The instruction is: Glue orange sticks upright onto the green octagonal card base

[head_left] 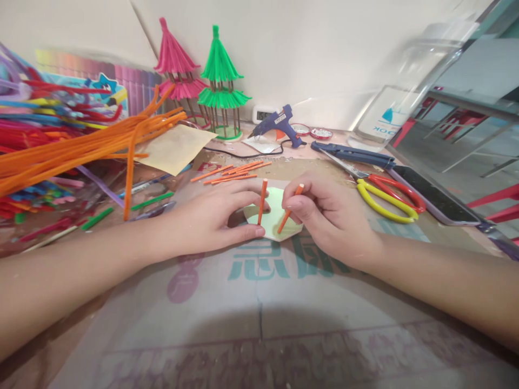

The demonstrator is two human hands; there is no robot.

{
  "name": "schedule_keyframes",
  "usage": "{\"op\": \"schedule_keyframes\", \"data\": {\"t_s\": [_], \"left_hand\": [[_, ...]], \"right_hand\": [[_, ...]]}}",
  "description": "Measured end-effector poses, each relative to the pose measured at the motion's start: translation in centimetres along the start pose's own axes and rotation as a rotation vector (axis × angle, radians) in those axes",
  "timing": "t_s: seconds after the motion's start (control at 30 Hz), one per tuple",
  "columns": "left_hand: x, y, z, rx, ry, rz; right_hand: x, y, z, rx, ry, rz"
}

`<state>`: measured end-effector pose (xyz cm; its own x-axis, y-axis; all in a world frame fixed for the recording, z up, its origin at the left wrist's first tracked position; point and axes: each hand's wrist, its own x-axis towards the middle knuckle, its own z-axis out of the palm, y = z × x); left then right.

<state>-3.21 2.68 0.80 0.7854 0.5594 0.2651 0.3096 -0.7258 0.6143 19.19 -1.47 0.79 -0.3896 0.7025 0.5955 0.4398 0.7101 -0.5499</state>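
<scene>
1. a pale wall (324,48) stands behind; a table (482,104) shows at right.
2. a translucent printed sheet (219,319) covers the work surface (40,363).
3. the left hand (225,210) has thumb and fingers apart; the right hand (324,216) pinches a tilted orange stick (286,217).
4. a pale green card (273,216) lies on the sheet between them.
5. an upright orange stick (263,200) stands on the card.

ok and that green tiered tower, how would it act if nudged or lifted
The green tower is probably light, judging by its thin brown posts and fringed tiers. It may tip if nudged high up, being taller than its round base is wide. Those tiers look fuzzy, so they'd likely bend if squeezed.
</scene>
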Motion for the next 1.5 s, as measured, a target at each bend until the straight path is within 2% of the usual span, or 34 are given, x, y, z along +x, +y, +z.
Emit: {"op": "schedule_keyframes", "data": {"t_s": [0.37, 0.73, 0.87, 1.07, 1.5], "left_hand": [[-0.1, -0.67, 0.13, 0.2, -0.038, 0.122], [-0.42, -0.61, -0.07, 0.189, -0.065, 0.07], [-0.55, -0.33, -0.14, 0.195, -0.065, 0.04], [-0.57, -0.27, -0.09, 0.206, -0.065, 0.033], [-0.6, -0.2, -0.12, 0.283, -0.06, 0.048]], "right_hand": [[0.05, -0.04, -0.03, 0.019, -0.003, -0.039], [0.17, -0.07, 0.23, 0.054, -0.061, 0.031], [-0.09, 0.18, 0.3, 0.151, -0.093, 0.093], [-0.07, 0.08, -0.01, 0.237, -0.091, 0.089], [-0.08, -0.22, -0.55, -0.024, -0.187, -0.014]]}}
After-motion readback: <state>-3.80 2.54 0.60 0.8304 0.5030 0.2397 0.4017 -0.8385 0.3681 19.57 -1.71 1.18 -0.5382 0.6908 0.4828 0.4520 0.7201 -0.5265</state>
